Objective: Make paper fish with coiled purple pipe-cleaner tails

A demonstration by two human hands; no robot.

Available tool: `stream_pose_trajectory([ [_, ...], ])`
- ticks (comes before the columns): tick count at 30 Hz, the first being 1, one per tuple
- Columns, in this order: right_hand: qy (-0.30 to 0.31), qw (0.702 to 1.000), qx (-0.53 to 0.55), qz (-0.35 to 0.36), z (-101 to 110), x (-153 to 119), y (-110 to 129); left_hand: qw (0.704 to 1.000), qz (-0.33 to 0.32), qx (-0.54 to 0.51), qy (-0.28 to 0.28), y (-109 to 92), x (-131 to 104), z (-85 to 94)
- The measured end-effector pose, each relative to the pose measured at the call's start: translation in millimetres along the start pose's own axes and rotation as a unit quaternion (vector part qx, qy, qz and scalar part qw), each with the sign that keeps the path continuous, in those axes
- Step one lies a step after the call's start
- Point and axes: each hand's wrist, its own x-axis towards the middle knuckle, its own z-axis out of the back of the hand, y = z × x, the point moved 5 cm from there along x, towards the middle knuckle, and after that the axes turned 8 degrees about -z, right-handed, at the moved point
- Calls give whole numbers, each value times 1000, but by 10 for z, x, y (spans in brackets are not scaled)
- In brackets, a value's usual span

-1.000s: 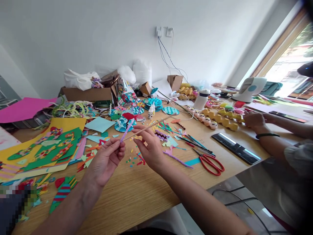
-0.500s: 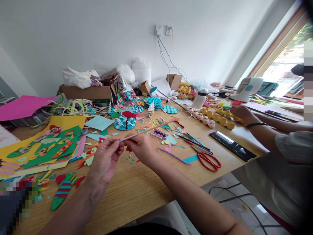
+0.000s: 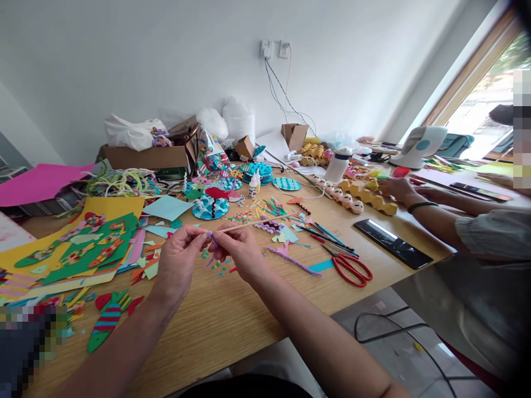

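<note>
Above the front middle of the table, my left hand (image 3: 180, 255) pinches a purple pipe cleaner (image 3: 210, 236) at the end of a thin wooden stick (image 3: 253, 224). My right hand (image 3: 238, 249) is closed on the stick and the same pipe cleaner, its fingertips almost touching those of my left hand. The stick points to the right, and a short purple end hangs below my fingers. Another purple pipe cleaner (image 3: 292, 261) lies on the table to the right, near red-handled scissors (image 3: 352, 269). Curled purple and brown pieces (image 3: 269, 225) lie behind the stick.
A black phone (image 3: 392, 243) lies at the right, near another person's hands (image 3: 400, 190). Glue bottles (image 3: 253, 188) stand behind my hands. Coloured paper (image 3: 99, 243) and a striped fish (image 3: 105, 326) are at the left. A white bottle (image 3: 339, 165) stands farther back.
The stick has tilted flatter, and my hands have shifted slightly right and closer together at its end. More of the purple pipe cleaner shows. The other person's hands have moved left.
</note>
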Motion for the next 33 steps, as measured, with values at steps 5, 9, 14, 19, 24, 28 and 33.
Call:
stream_pose_trajectory([
  [5,21,1000,14,-3,59,7,17,996,-33,62,50,-66,30,-31],
  [9,52,998,-6,15,66,4,70,993,-16,63,96,-168,41,-50],
  [14,58,998,-17,32,63,14,107,994,17,53,92,-238,37,-11],
  [19,63,996,-34,45,52,16,120,985,17,81,153,-260,46,-77],
  [24,63,996,-41,49,55,11,102,974,-59,174,131,-305,93,-62],
  [28,57,998,-11,38,65,32,53,946,-151,260,124,-370,116,-46],
  [33,32,999,24,-5,94,71,-17,945,-154,260,128,-372,151,-67],
])
